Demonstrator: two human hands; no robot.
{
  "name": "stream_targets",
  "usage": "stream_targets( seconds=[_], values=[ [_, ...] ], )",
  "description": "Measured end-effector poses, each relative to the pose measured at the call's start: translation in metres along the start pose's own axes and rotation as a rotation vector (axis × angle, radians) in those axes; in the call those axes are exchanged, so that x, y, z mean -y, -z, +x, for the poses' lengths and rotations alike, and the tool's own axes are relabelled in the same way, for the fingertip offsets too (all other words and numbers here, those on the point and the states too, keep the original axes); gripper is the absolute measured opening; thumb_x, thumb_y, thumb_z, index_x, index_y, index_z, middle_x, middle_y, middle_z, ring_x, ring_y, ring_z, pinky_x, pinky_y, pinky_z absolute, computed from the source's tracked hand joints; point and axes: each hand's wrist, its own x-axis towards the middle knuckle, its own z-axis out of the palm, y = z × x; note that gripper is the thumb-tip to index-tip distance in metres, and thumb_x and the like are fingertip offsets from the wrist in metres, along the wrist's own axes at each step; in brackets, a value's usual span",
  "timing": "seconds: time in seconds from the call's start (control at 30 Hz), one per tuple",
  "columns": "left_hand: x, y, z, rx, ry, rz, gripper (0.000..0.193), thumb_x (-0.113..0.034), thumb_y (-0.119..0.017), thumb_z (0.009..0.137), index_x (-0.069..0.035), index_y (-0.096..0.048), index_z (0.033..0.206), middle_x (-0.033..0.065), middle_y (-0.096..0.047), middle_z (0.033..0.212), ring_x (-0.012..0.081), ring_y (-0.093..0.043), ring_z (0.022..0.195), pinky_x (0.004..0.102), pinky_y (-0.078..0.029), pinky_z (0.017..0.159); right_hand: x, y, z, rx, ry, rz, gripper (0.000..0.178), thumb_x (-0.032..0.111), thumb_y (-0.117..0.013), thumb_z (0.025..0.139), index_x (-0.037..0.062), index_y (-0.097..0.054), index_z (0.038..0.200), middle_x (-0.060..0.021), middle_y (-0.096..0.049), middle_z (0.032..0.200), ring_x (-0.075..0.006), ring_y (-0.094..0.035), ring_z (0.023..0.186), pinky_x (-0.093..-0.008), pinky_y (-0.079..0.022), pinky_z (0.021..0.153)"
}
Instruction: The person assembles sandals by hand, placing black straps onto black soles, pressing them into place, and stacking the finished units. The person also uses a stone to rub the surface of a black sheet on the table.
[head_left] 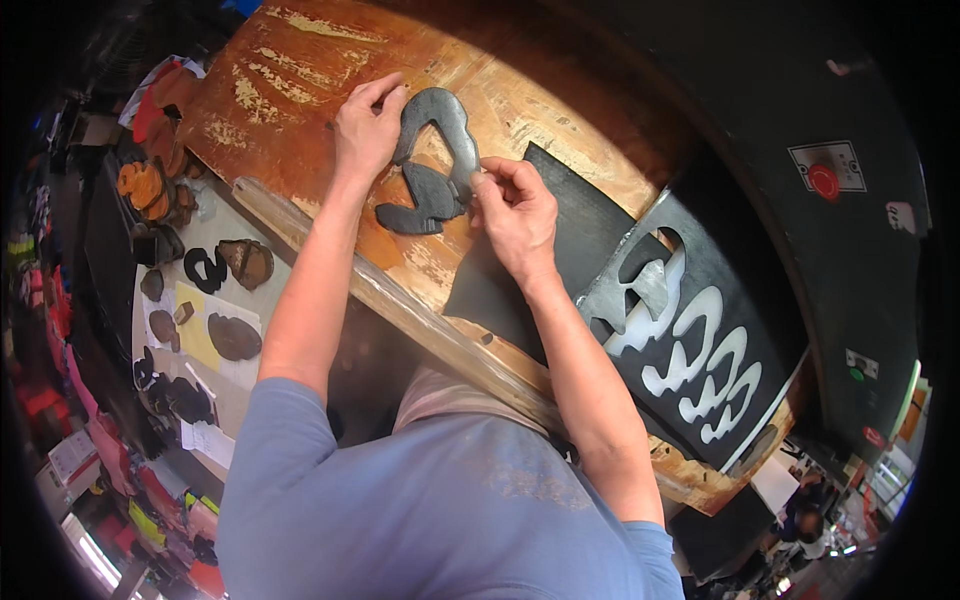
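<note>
The left fingers (394, 84) are resting against the curved dark piece (455, 115), though their grip is unclear; the right fingers (515, 172) are pinching its opposite edge. Between them it's spanning the table (510, 95); keeping pressure even should be preventing bending.

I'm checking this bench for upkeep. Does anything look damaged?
Yes, the brown wooden tabletop looks worn: pale, ragged patches break its darker finish, most plainly left of and beyond the left hand.
</note>
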Motion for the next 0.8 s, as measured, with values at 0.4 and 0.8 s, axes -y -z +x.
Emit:
stream_targets(
  seconds=[0.4, 0.8],
  values=[
    [-0.010, 0.002, -0.041, 0.074, -0.245, 0.467, 0.047, -0.016, -0.076, 0.088, 0.002, -0.069, 0.130, 0.0218, -0.069, 0.123, 0.0379, -0.062, 0.116, 0.0434, -0.048, 0.104, 0.014, 0.089, -0.057, -0.076, 0.099, -0.297, 0.010, 0.006, -0.072, 0.096, -0.0003, -0.074, 0.104, -0.0034, -0.065, 0.086, -0.0097, -0.063, 0.072, -0.0239, -0.049, 0.063],
    [-0.001, -0.005, -0.039, 0.016, -0.317, 0.539, 0.036, -0.014, -0.073, 0.086, 0.001, -0.074, 0.119, 0.0238, -0.071, 0.118, 0.0384, -0.067, 0.111, 0.0459, -0.052, 0.099, 0.001, 0.091, -0.053, -0.034, 0.091, -0.404, 0.012, 0.011, -0.073, 0.093, 0.0017, -0.076, 0.100, -0.0102, -0.070, 0.088, -0.0177, -0.068, 0.076, -0.0297, -0.054, 0.071]
  ],
)
